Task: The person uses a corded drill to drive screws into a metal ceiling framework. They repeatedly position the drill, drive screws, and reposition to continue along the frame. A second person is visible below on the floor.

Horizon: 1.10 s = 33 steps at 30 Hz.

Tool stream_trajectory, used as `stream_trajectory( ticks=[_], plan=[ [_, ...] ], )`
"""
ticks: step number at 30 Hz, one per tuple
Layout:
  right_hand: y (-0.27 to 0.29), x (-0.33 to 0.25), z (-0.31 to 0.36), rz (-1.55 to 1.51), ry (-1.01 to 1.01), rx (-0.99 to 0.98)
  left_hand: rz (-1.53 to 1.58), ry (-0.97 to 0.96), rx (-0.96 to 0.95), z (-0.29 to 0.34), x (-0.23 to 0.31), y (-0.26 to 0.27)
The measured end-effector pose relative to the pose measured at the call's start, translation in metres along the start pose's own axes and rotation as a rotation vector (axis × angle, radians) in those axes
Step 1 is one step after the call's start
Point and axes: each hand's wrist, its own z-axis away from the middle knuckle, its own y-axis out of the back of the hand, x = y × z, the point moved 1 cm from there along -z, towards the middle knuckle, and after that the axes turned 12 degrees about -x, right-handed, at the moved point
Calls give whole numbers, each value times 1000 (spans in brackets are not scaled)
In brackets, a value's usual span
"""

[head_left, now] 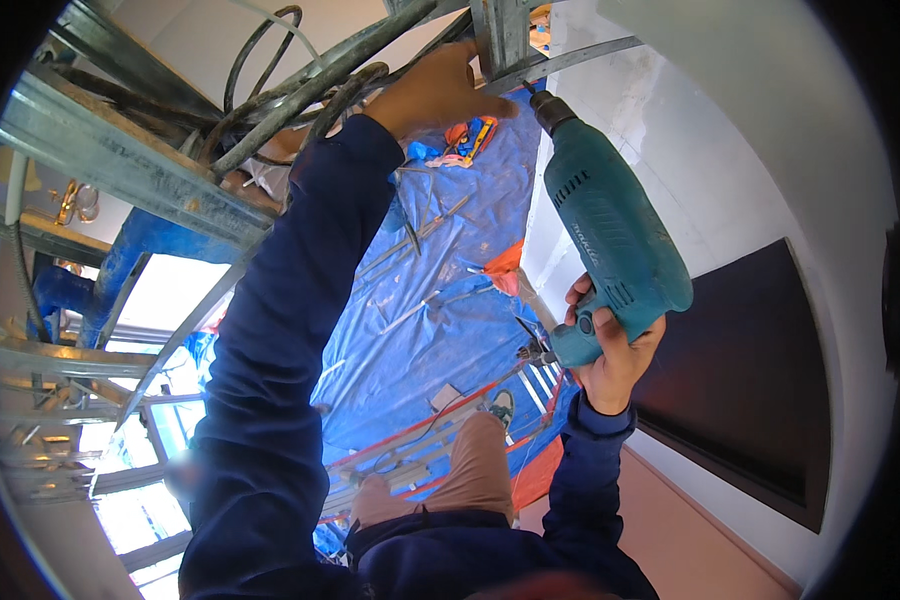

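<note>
My right hand (620,362) is wrapped round the handle of a teal power drill (615,225). The drill points up and away, and its bit meets or nearly meets a thin curved metal strip (570,62). At the top, my left hand (435,95) grips the lower end of an upright metal stud (502,38), thumb stretched along below the strip. Some of its fingers are hidden behind the metal. Dark cables (340,85) run close beside my left wrist.
Galvanised metal channels (120,140) and a blue pipe (120,270) fill the left side. Far below, a blue tarp (420,320) carries loose metal strips and an orange-yellow bundle (467,140). A white wall (660,150) with a dark panel (745,385) stands close on the right.
</note>
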Motion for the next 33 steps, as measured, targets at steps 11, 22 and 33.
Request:
stream_trajectory(
  ticks=[11, 22, 33],
  plan=[
    [-2, 1, -4, 28, 13, 3, 288, -34, -126, -6, -12, -4],
    [-5, 7, 4, 41, 20, 9, 232, -99, -80, -3, -12, -5],
    [-8, 10, 6, -7, 23, 12, 403, -94, -219, -12, -20, -6]
  ],
)
